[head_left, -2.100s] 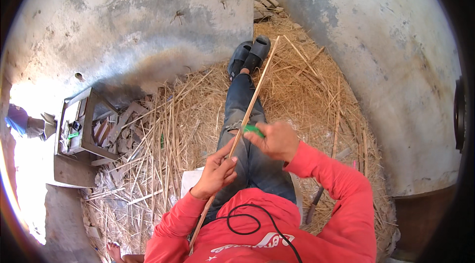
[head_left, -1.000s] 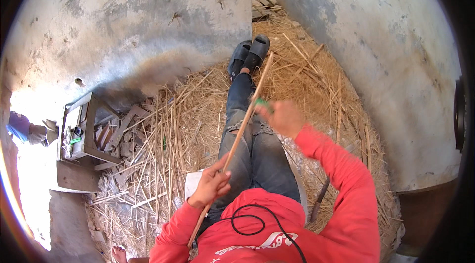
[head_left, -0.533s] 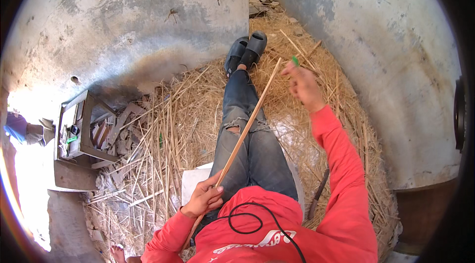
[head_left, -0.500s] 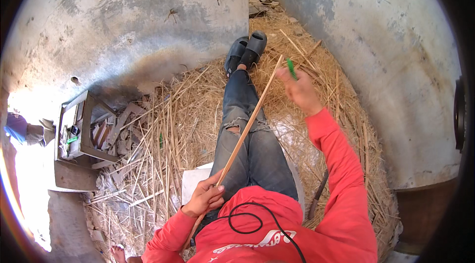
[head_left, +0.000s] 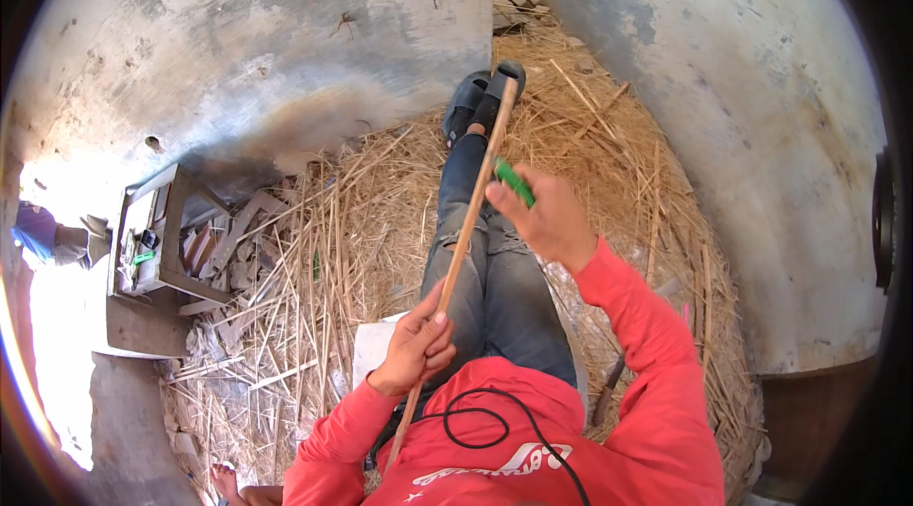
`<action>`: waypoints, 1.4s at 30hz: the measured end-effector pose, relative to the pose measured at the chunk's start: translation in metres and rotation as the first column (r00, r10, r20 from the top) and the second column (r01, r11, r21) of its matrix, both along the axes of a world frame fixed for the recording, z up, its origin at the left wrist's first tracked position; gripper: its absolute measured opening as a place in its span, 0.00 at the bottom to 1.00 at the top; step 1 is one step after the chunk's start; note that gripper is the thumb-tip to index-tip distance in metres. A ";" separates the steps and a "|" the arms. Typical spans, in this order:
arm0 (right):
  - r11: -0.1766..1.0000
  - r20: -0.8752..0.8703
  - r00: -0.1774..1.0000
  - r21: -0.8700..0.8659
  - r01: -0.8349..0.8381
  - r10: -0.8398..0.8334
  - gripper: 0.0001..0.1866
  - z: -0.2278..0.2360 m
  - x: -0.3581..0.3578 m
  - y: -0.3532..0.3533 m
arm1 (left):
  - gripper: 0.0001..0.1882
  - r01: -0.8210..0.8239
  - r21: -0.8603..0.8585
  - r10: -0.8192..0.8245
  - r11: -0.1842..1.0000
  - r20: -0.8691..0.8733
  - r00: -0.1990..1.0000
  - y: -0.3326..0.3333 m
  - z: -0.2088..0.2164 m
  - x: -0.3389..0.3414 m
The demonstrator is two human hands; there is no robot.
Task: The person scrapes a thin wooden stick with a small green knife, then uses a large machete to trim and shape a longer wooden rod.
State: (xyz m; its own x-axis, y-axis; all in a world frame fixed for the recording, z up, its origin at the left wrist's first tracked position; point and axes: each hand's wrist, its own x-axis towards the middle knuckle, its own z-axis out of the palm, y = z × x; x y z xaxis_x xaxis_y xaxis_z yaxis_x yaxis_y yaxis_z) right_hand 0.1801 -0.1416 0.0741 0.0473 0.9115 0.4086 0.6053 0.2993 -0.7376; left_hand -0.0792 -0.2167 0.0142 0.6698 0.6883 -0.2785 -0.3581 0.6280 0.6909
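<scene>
My left hand (head_left: 415,346) is closed around the lower part of a long, thin bamboo strip (head_left: 468,228). The strip slants up over my legs, its far tip in front of my dark sandals (head_left: 464,105). My right hand (head_left: 559,221) grips a small green ribbed tool (head_left: 514,182), just right of the strip's upper half. Whether that tool has a blade I cannot make out. The tool's end lies against or very close to the strip. The strip's near end rests along my red top.
Straw and loose bamboo strips (head_left: 323,259) cover the floor around my legs. On the left stands a wooden frame stand (head_left: 176,221) with small items. A dark rod (head_left: 610,390) lies by my right hip. Bare feet (head_left: 225,482) and another person's blue clothing (head_left: 35,225) show at the left.
My right hand has come down and left with the green tool, close to the strip. The strip's far tip has swung left and up, and my left hand has risen slightly.
</scene>
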 end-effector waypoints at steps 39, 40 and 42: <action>0.960 0.461 0.874 -0.280 -0.026 0.158 0.37 -0.026 -0.003 -0.023 | 0.28 -0.007 -0.098 -0.001 0.995 -0.080 0.997 0.000 0.007 -0.011; 0.970 0.496 0.853 -0.239 -0.044 0.161 0.36 -0.030 -0.006 -0.027 | 0.28 -0.016 -0.104 0.008 0.994 -0.083 0.997 -0.002 0.009 -0.011; 0.981 0.554 0.815 -0.174 -0.082 0.167 0.34 -0.045 -0.014 -0.037 | 0.28 -0.010 -0.114 0.001 0.993 -0.083 0.997 -0.005 0.009 -0.011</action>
State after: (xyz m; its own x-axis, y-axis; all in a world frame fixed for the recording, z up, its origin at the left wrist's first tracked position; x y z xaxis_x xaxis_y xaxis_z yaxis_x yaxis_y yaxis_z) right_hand 0.1659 -0.1781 0.0291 -0.2703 0.9418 0.1997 0.8917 0.3231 -0.3171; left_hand -0.0898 -0.2218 0.0232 0.6376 0.6523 -0.4099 -0.3065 0.7030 0.6418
